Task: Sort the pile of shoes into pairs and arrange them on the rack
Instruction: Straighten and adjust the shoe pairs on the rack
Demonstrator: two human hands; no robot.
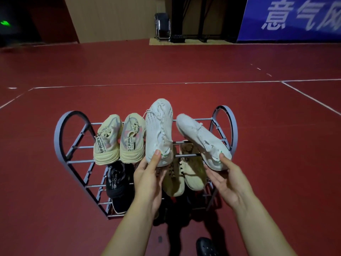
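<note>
White shoe [159,132] heel in left hand [149,179]

White shoe [159,132] in left grip [149,174]; its mate [202,139] in right grip [224,174]; above rack [73,145]

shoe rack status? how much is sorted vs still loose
Done: a beige pair sits on the rack's top tier; black and yellowish shoes sit lower. In hand: left hand and right hand each hold one white shoe over the top tier. Left: seat those; a black clog lies on the floor.
</note>
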